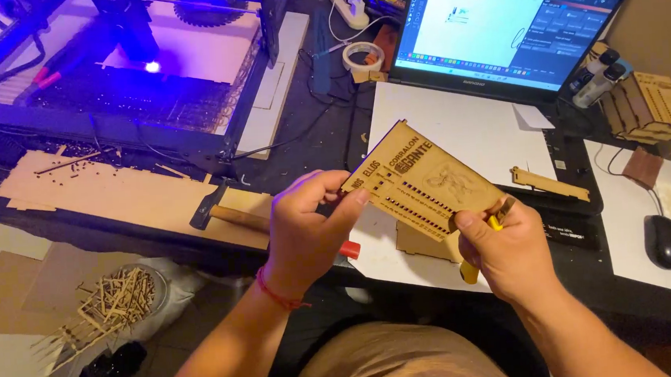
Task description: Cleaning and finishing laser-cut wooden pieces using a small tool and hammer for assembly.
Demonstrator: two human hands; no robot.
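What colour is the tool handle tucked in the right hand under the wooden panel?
Yellow handle, seen in the head view below the right hand.

dim room | violet laser glow (152, 66) | bright laptop screen (496, 23) | sharp focus

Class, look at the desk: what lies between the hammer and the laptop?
In the head view, the engraved wooden panel, held by both hands, lies between the hammer and laptop.

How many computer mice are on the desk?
1. A black computer mouse sits at the right edge of the desk, on a white sheet, to the right of the right hand. Others may lie outside the view.
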